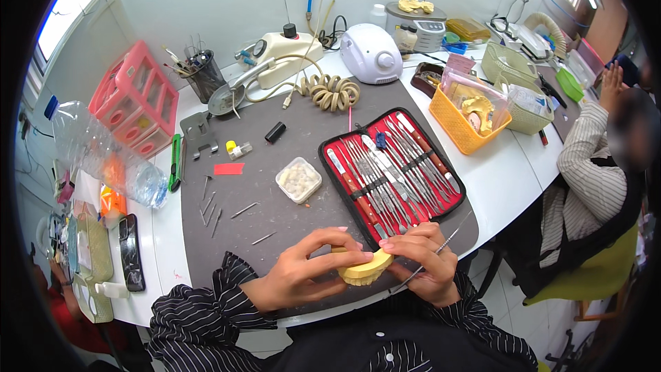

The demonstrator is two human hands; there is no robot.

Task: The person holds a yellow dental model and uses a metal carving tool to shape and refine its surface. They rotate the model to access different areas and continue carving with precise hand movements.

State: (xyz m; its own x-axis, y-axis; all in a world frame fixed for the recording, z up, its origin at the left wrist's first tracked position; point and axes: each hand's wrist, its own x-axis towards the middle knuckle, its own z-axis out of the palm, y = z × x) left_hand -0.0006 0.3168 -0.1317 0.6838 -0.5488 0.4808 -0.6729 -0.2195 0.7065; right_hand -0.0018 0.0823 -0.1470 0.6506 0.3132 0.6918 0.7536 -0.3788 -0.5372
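My left hand [306,269] grips a yellow plaster dental cast [365,272] near the front edge of the table, its row of teeth facing down toward me. Against the other end of the cast rest the fingers of my right hand [430,265]. That same hand is closed round a thin metal dental carver [447,242], whose tip points up and to the right. Just beyond both hands lies an unzipped black case [330,186] with a red lining, filled with several metal carvers and wax knives.
Left of the case are a clear box of tooth-like pieces [299,180], several loose burs [244,210] and a green cutter [175,162]. A plastic bottle [110,151] and phone [131,251] lie far left. An orange basket [468,134] stands right; another person [585,158] sits beyond.
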